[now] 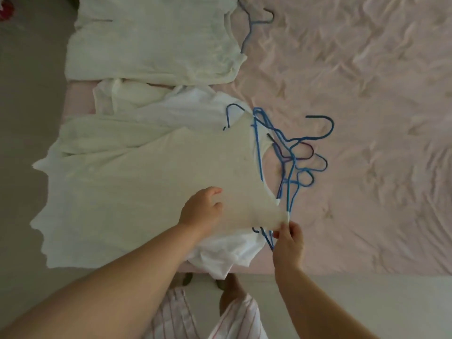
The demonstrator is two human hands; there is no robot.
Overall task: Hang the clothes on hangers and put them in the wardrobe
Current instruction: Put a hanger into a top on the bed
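A cream shirt (137, 192) lies spread on the pink bed, on top of other white clothes (151, 113). My left hand (203, 209) rests on the shirt near its shoulder, fingers curled on the cloth. My right hand (288, 241) pinches the shirt's shoulder corner together with the end of a blue hanger (292, 182). That hanger belongs to a tangled pile of several blue hangers (300, 155) lying just right of the shirt's neck. Another blue hook (231, 116) pokes out above the collar.
A second cream garment (151, 40) lies flat further up the bed, with one more blue hanger (252, 23) at its right edge. The pink bed sheet (367, 118) stretches right. The bed's near edge runs by my striped trousers (176, 314); grey floor lies left.
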